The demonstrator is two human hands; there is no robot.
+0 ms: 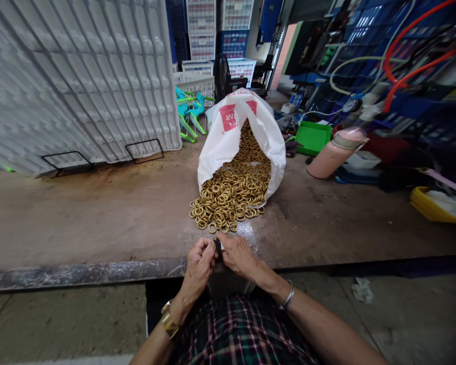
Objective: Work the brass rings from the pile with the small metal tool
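At the table's front edge my left hand (200, 261) is closed in a pinch; what its fingertips grip is too small to make out. Right beside it, my right hand (240, 255) is closed, with its index finger reaching toward the left fingertips. Between the two hands shows a small dark piece (218, 247), partly covered by the fingers. Just beyond them lies a heap of brass-coloured rings (228, 200), spilling out of a white plastic sack (220, 149) with red print that rests on its side.
White ribbed plastic trays (129, 76) stand upright at the left, by black wire stands (144, 150). Turquoise-green clips (190, 114) sit behind. To the right are a pink bottle (332, 154), a green tray (313, 138), a yellow tray (437, 205) and orange hoses (389, 63).
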